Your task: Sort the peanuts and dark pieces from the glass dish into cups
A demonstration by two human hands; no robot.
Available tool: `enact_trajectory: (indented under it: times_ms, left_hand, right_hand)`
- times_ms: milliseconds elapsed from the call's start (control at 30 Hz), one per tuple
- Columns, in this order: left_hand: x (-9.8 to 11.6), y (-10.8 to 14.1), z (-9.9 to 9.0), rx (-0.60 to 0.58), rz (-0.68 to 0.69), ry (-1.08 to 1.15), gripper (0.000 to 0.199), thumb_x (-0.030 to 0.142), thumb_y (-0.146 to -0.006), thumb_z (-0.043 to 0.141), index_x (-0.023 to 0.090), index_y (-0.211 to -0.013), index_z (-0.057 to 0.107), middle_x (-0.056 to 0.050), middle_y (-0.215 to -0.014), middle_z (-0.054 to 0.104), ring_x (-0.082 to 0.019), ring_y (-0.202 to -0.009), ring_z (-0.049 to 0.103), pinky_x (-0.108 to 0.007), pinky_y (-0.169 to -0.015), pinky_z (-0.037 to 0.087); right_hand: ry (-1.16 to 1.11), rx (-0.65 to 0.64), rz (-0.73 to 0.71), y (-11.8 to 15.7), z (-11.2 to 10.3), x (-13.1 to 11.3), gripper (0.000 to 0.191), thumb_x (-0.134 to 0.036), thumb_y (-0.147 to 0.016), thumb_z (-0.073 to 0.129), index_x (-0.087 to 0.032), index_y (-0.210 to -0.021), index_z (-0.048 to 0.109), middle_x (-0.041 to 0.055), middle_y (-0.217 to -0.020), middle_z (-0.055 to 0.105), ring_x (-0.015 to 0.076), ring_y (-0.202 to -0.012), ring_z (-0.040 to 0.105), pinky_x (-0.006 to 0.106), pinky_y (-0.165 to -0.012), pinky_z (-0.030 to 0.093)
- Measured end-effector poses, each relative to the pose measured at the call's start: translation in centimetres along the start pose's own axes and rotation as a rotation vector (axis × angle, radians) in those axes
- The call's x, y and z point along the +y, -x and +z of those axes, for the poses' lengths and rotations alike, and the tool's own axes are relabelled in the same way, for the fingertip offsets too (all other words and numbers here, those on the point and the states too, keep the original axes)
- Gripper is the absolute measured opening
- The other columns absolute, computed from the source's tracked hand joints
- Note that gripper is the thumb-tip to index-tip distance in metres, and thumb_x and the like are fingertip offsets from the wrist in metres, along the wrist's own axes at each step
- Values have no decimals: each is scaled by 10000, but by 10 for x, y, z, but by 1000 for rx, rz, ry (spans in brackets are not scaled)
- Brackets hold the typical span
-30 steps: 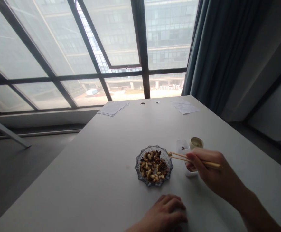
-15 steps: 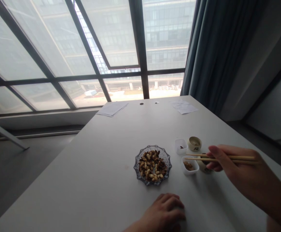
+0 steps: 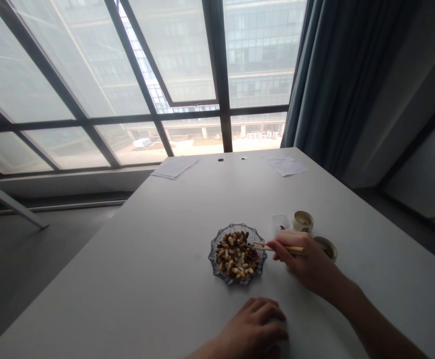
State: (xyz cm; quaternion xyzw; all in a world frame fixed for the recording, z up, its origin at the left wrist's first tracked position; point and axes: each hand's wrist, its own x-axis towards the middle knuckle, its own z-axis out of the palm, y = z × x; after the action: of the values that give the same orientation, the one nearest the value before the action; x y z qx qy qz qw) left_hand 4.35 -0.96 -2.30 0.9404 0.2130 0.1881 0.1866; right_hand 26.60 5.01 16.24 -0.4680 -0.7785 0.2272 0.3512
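Observation:
In the head view my right hand (image 3: 303, 257) grips a pair of wooden chopsticks (image 3: 277, 248), fingers closed round their rear part. The chopstick tips reach over the right side of a scalloped glass bowl (image 3: 213, 264), among the mixed pieces there. Peanuts (image 3: 234, 254) and dark, elongated seeds or nuts fill that bowl. Whether the tips pinch a piece is too small to tell. My left hand (image 3: 252, 326) rests on the table just in front of the bowl, its fingers loosely bent and slightly apart, with nothing visible in them.
Behind my right hand stand a clear plastic cup (image 3: 280, 222), partly covered, and two small ceramic cups, one farther back (image 3: 303, 221), one nearer (image 3: 326, 247). Papers lie at the far left (image 3: 176, 168) and far right (image 3: 286, 165) of the white table (image 3: 146, 269).
My right hand has moved left with the chopsticks, from above the small containers to the glass bowl. It now hides the nearer plastic cup. My left hand stays in place.

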Motion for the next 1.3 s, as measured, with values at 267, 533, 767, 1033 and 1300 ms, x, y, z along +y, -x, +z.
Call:
enact_trajectory:
  times_ms: [267,533,767,1033,1300]
  left_hand:
    - [-1,-1,1,-1,3,5,280,323,-1026,863,285,-1262,715,-26,-1391,761,-257,-1405,669,-368,-1243,500]
    - [-4,0,4,10,21,23,274,337,-1035,854,284,-1269,722,-29,-1397,758,-259,-1405,666,-373,-1251,495]
    - [-5,1,5,19,26,21,273,355,-1048,855,284,-1271,716,-22,-1392,757,-245,-1383,676,-352,-1240,496]
    - [-5,0,6,-22,11,-29,302,349,-1027,877,289,-1268,705,-27,-1371,764,-255,-1373,682,-362,-1229,507]
    - [-3,1,4,-27,-2,-4,295,312,-1029,852,292,-1280,699,-34,-1387,760,-265,-1389,679,-377,-1241,500]
  right_hand:
    - [-70,-49,6,-6,9,16,773,-775,-1131,454,-187,-731,756,80,-730,769,224,-714,702,347,-707,488]
    - [-102,83,49,-5,13,12,752,-744,-1147,444,-208,-692,711,91,-687,782,227,-654,732,343,-658,530]
    - [-168,380,159,12,-25,-5,579,-665,-1107,629,-224,-779,812,111,-827,859,262,-704,831,333,-642,625]
    - [0,476,204,10,-59,18,550,-657,-1081,676,-220,-774,808,103,-771,849,290,-707,844,357,-639,642]
    - [-171,387,200,10,-51,8,549,-687,-1075,670,-221,-828,823,94,-792,848,277,-730,843,344,-664,647]
